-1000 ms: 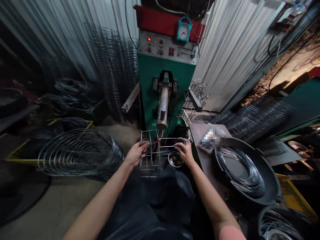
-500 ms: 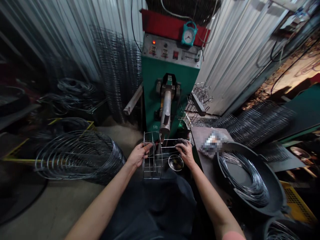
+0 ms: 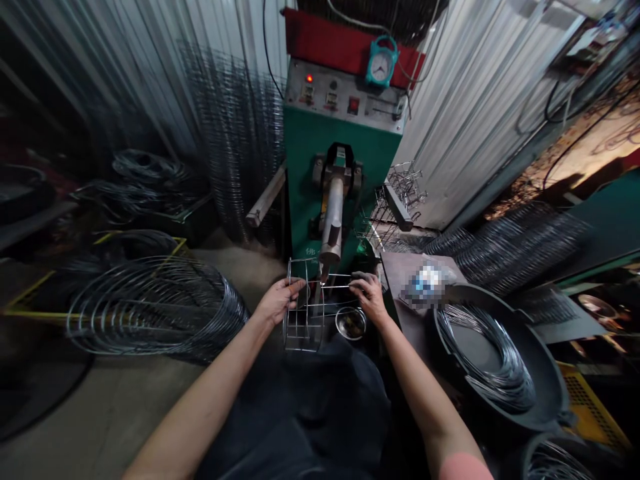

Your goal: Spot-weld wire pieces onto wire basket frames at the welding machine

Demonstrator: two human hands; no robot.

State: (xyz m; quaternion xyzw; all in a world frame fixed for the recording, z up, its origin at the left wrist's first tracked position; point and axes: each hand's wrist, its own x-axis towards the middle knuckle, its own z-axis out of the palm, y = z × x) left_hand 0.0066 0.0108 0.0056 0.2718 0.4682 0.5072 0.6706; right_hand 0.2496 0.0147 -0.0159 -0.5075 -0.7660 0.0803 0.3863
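A small wire basket frame [image 3: 303, 313] sits under the metal arm [image 3: 332, 227] of the green welding machine [image 3: 340, 143]. My left hand [image 3: 277, 300] is closed on the frame's left ring. My right hand [image 3: 367, 293] pinches the straight wires on the frame's right end, just below the arm's tip. A small round metal bowl [image 3: 351, 322] lies beneath my right hand.
Coiled wire rings [image 3: 155, 307] lie on the floor at left. A black tub [image 3: 545, 380] at right holds wire loops. More wire baskets [image 3: 395, 193] hang beside the machine. Stacked rings [image 3: 515, 240] lean at the right. Corrugated sheet walls stand behind.
The wire frame has shifted slightly up under the machine's arm tip, both hands keeping their grip. The view moved a little.
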